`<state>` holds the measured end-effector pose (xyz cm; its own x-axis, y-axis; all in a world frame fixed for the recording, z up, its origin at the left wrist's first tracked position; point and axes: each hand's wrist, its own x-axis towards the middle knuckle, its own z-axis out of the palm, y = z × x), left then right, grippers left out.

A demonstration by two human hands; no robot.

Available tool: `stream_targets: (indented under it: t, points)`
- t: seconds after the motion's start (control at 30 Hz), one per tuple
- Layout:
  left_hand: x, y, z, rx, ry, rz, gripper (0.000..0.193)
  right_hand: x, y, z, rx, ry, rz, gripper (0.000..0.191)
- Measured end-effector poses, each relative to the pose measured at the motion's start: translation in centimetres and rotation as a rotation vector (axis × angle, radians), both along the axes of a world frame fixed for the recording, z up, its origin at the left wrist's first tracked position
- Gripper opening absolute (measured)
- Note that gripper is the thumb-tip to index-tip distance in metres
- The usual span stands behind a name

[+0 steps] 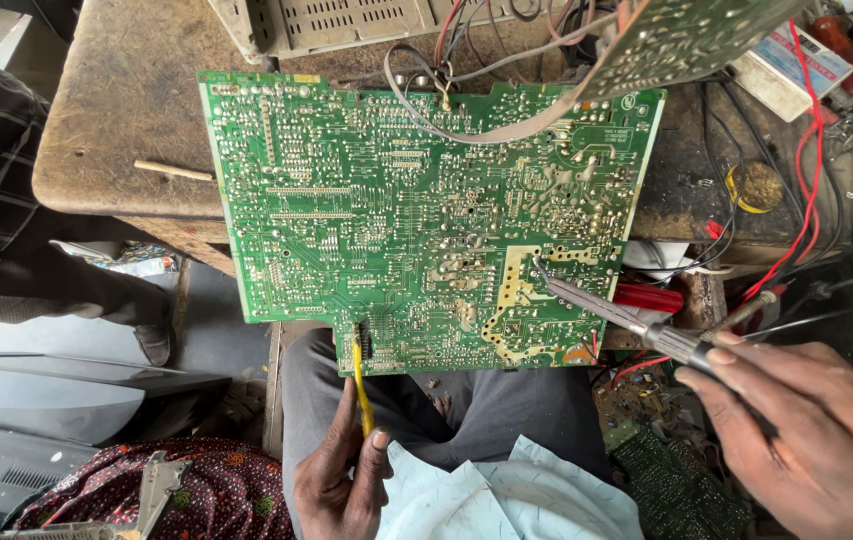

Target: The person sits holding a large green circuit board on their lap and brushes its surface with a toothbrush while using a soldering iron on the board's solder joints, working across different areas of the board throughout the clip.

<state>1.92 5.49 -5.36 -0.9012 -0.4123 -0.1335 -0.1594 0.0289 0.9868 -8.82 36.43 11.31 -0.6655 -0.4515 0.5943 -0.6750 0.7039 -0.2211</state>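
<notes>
Right hand (pixel 807 430) is closed around a soldering iron (pixel 627 318), tip touching the green circuit board (pixel 387 200) at its lower right. Left hand (pixel 342 485) pinches a yellow tool (pixel 361 385) against the board's bottom edge; board rests on the workbench (pixel 117 120).

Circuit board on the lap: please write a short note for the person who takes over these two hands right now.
Left hand: fingers pinch a thin yellow probe, its tip at the bottom edge of the green circuit board.
Right hand: holds a soldering iron, tip on the pale copper patch at the board's lower right.
The board leans from the wooden bench onto the knees, solder side up, wires still attached at the top.
Done: both tools placed. Whether any joint is finished, I cannot tell.
</notes>
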Motion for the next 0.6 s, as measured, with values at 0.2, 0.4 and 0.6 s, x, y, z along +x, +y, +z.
stream_targets:
  t: [0.2,0.4,0.6]
  points:
    - [-0.1,0.3,0.0,-0.004,0.017,-0.009,0.062,0.6,-1.8,2.6,0.265,0.089,0.190,0.037]
    - [0.0,0.1,-0.1,-0.008,0.019,-0.010,0.063,1.2,-3.6,3.5,0.236,0.012,0.036,0.038]
    - [-0.1,0.0,0.1,-0.027,0.001,-0.001,0.062,1.7,-4.6,3.7,0.279,0.052,-0.012,0.038]
